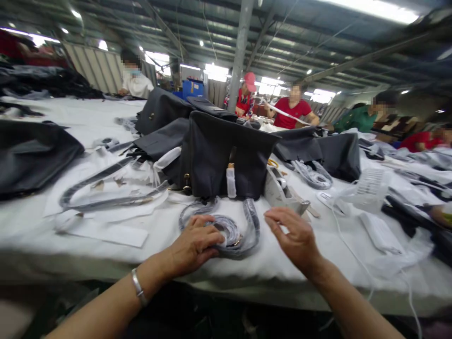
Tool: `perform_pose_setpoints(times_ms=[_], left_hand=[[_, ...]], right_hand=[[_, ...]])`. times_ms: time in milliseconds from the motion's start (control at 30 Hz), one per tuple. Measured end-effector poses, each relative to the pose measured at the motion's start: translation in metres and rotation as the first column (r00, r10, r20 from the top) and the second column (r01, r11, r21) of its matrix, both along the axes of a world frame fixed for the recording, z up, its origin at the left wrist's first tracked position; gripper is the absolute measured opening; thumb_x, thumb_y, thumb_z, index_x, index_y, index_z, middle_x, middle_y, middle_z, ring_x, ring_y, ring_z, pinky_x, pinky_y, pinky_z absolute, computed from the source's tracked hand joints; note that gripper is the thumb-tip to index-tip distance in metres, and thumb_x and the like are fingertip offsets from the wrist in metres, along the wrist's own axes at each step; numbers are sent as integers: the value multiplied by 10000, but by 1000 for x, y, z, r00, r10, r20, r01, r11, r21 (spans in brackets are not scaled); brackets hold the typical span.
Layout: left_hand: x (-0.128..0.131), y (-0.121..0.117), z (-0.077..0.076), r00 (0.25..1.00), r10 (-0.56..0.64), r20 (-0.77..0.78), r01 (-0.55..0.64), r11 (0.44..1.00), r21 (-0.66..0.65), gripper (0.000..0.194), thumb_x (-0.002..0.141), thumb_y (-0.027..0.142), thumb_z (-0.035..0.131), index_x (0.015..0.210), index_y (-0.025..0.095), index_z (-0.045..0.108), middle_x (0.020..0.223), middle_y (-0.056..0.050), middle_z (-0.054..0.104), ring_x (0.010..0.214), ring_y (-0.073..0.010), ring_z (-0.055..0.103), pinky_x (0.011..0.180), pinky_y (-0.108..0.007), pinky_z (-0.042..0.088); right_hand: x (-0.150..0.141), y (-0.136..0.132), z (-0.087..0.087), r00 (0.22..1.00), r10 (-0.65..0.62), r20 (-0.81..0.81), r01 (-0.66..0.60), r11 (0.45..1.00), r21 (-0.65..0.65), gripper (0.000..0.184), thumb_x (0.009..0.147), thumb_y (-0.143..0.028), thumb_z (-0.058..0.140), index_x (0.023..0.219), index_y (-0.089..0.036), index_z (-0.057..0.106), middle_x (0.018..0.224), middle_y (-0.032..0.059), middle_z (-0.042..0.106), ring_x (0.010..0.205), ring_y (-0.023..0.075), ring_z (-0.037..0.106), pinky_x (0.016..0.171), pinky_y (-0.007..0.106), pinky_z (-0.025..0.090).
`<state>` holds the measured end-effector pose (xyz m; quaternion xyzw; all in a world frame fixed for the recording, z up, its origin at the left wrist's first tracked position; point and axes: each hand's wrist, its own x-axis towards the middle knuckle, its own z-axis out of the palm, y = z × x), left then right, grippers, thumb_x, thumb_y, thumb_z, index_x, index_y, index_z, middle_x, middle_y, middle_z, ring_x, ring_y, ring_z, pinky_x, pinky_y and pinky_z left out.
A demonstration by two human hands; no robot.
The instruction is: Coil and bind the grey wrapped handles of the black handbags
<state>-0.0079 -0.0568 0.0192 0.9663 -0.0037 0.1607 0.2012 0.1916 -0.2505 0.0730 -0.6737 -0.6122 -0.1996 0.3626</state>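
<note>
A dark grey handbag (215,155) stands upright on the white-covered table (106,245), just beyond my hands. In front of it lies its wrapped strap (243,230), coiled in a loop. My left hand (194,245) rests on the coil with its fingers curled around it. My right hand (294,235) hovers just right of the coil, fingers loosely bent and apart, holding nothing. A silver bracelet (138,286) sits on my left wrist.
More dark bags (31,155) and a second wrapped strap (106,188) lie to the left. A tape dispenser (282,193) and a small white fan (367,188) sit to the right. Several people work at the far side.
</note>
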Motion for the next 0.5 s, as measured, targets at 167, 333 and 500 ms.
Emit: perform_pose_setpoints(times_ms=[167,333,500], left_hand=[[0,-1,1,998,-52,19,50,993,107,179,843,261,622,1020,237,634,990,-26,672,1142,-256,483,1060,-412,283],[6,5,-13,991,-59,119,34,979,201,312,872,325,574,1118,139,620,1206,-106,627,1243,-270,449,1048,-379,336],[0,5,-11,989,-77,128,38,958,284,242,888,283,526,1096,228,638,1101,-36,662,1130,-276,532,961,-417,392]], right_hand=[[-19,35,9,984,179,-24,-180,977,-115,94,891,-254,578,908,-246,670,876,32,701,811,192,671,741,313,555],[-78,117,16,862,506,7,-497,848,-183,168,922,-241,507,963,-236,670,954,41,700,864,169,660,768,271,547],[-102,210,26,908,398,132,-266,790,-552,215,915,-230,479,891,-214,692,934,42,691,875,175,635,753,265,495]])
